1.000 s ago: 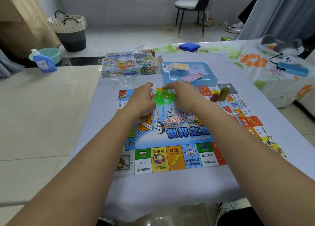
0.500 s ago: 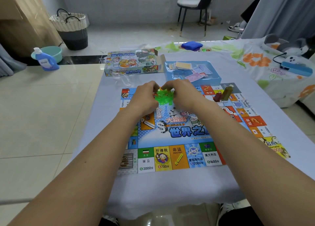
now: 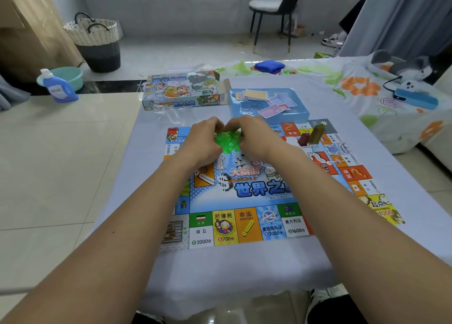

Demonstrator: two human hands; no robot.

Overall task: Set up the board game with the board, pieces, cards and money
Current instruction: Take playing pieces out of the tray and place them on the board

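A cluster of green pieces [image 3: 228,142] is gripped between the curled left hand [image 3: 204,141] and right hand [image 3: 254,137], over the board's [image 3: 244,201] far edge. Just beyond, the blue tray [image 3: 300,114] with cards and money is set; bare tablecloth [image 3: 232,274] is left nearer.

Bright, even daylight — soft shadows, faint floor glare, wide-angle bending at edges, slightly soft detail.

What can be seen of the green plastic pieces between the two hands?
The green plastic pieces are a small cluster of translucent, bright green bits, glossy like hard plastic, their shapes too small to make out. They sit on the far part of the game board. The left hand and right hand close in from both sides, fingers curled around the cluster and hiding part of it.
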